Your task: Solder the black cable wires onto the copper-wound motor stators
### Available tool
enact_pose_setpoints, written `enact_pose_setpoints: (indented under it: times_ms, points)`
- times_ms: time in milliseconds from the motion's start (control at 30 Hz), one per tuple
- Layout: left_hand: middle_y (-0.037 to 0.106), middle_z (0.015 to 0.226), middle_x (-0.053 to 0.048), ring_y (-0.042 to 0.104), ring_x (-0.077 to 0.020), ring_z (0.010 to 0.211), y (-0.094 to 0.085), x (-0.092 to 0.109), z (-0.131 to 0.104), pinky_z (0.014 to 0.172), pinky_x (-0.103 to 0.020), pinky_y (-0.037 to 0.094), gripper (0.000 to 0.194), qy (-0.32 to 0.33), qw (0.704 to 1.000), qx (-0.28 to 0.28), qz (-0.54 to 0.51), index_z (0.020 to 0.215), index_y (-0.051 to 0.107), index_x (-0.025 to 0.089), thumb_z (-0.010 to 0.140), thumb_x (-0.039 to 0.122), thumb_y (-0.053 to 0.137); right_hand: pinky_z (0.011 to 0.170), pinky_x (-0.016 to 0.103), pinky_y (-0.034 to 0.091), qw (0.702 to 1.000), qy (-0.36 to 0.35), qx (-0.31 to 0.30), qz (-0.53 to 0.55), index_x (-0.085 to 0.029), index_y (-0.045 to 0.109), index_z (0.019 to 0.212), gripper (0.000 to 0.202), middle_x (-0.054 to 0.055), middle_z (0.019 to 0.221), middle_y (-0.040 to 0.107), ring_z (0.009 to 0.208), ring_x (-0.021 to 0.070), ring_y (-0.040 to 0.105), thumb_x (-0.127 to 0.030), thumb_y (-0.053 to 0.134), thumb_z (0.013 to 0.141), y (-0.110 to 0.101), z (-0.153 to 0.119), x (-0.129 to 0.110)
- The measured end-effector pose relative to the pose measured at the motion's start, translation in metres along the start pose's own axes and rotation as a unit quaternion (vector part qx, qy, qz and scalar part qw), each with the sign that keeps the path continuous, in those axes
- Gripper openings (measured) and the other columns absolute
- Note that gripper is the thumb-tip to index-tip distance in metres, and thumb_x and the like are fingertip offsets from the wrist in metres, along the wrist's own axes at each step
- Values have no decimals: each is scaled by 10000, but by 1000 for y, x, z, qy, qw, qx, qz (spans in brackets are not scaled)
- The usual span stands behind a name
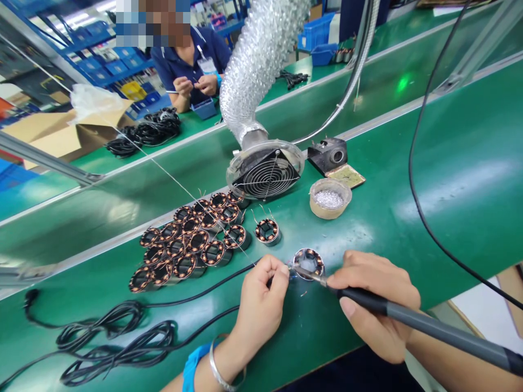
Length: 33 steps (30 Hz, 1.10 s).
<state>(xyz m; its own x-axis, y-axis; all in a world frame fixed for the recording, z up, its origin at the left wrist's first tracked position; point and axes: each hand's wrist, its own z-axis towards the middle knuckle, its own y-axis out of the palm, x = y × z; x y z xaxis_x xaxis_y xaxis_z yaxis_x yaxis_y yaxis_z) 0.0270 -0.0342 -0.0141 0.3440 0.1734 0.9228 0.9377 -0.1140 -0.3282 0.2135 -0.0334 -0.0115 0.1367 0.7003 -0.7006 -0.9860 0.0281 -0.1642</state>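
Note:
My right hand [376, 299] grips the dark handle of a soldering iron [368, 301]. The iron's metal tip lies against the near-left rim of a motor stator [309, 261], a ring with copper windings. Beside that rim, my left hand [265, 299] is closed in a pinch on a thin solder wire [175, 179], which runs down from the upper left. A black power cable [200, 296] also runs up to this hand, and its end is hidden by the fingers. Another stator [267, 232] with upright wire ends stands just behind.
Several stators [198, 242] stand grouped at left, near coiled black cables [118, 348]. A fume extractor fan [267, 173] hangs behind them. A round tub [330, 198] of silvery bits and an iron stand [329, 156] sit behind right. Across the bench, a person [190, 71] handles something small.

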Motion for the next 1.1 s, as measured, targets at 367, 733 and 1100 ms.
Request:
enact_pose_setpoints:
  times_ms: [367, 733, 1100]
  points:
    - [370, 541, 71, 311, -111, 516, 0, 1, 0, 511, -241, 239, 260, -5, 1000, -2, 12, 685, 488, 200, 885, 365, 504, 439, 298, 344, 1000, -9, 25, -4, -192, 669, 948, 297, -10, 556, 525, 437, 136, 447, -122, 511, 706, -5, 0, -4]
    - [372, 548, 68, 309, -115, 524, 0, 1, 0, 517, -245, 231, 264, -9, 1000, -4, 7, 690, 488, 200, 882, 380, 512, 454, 302, 394, 998, -22, 51, -8, -198, 662, 1057, 378, 7, 633, 562, 492, 144, 493, -97, 539, 714, -2, -3, 2]
    - [374, 670, 44, 319, -134, 630, -13, -8, -2, 576, -264, 263, 370, 4, 991, -131, -29, 748, 429, 205, 997, 475, 382, 632, 241, 571, 994, -58, -43, -85, -194, 655, 1111, 330, 43, 868, 739, 679, 137, 688, -14, 572, 847, 10, -2, 23]
